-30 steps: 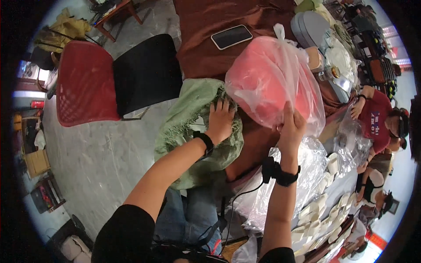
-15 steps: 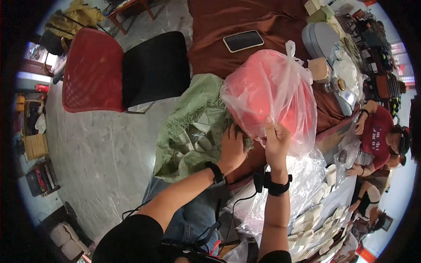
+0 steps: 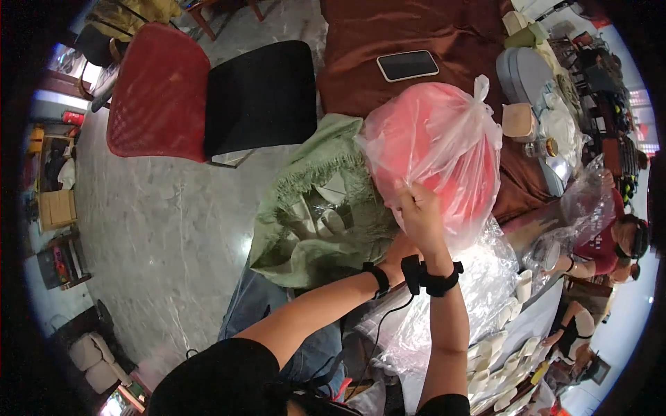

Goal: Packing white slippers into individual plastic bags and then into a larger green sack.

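Observation:
A clear plastic bag (image 3: 454, 166), tied in a knot at its top, bulges with something pink-red inside. My right hand (image 3: 422, 216) is closed, pinching a fold of its near side. Beneath the right wrist, my left hand (image 3: 401, 258) reaches in under the bag's near edge; its fingers are hidden. Left of the bag, a green woven sack (image 3: 316, 260) with a frayed mouth stands open. Pale, curved pieces (image 3: 329, 220) lie inside it. Both wrists wear black bands.
Clear plastic sheeting (image 3: 468, 295) and rows of cream-coloured pieces (image 3: 485, 357) lie to the right. A phone (image 3: 408, 66) rests on brown cloth (image 3: 368, 35). A red-backed chair (image 3: 163, 93) with a black seat stands left. Across on the right, a person (image 3: 600, 239) handles clear plastic.
My left hand has left the sack's mouth and moved right, under my right wrist. My right hand still grips the bag, slightly further left. The view has shifted a little.

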A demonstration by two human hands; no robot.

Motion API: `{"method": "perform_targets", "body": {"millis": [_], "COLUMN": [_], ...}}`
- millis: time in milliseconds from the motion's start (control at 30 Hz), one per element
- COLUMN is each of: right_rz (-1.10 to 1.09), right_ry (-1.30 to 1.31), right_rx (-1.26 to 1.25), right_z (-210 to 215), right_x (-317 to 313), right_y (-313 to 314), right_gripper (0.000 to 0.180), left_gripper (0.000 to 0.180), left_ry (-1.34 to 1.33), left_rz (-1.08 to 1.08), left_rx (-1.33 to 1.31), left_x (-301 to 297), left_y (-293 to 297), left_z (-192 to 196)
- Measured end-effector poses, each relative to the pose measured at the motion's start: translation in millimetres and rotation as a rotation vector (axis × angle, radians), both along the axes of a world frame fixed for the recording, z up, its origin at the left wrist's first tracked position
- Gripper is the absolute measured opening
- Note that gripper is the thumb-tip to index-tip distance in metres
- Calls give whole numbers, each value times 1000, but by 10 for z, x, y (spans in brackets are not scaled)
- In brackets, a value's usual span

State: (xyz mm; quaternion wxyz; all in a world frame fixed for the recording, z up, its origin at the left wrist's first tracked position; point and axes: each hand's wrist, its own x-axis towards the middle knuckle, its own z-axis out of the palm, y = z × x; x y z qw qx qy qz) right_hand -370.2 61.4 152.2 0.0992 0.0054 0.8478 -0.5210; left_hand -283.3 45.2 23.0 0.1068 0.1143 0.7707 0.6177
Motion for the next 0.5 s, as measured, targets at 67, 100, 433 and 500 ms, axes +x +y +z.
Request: {"method": "perform_targets", "body": {"millis": [67, 100, 433, 500], "right_rz": [-43, -40, -31, -61], "right_ry": [-86, -90, -79, -165], "right_rx": [-75, -77, -56, 25], "right_z": [-52, -94, -351, -308], "right_x": [-2, -10, -60, 42], "right_y": [-48, -53, -126, -82], "right_gripper": [34, 34, 22, 21], "left_gripper": [24, 19, 33, 35], "left_ry": [-61, -119, 356, 6], "left_rz": [-112, -227, -312, -1093], "left_rx": [-60, -116, 31, -632], "left_x": [29, 38, 171, -60], "left_y": [7, 7, -656, -1056], "left_z": [-29, -27, 468, 894]}}
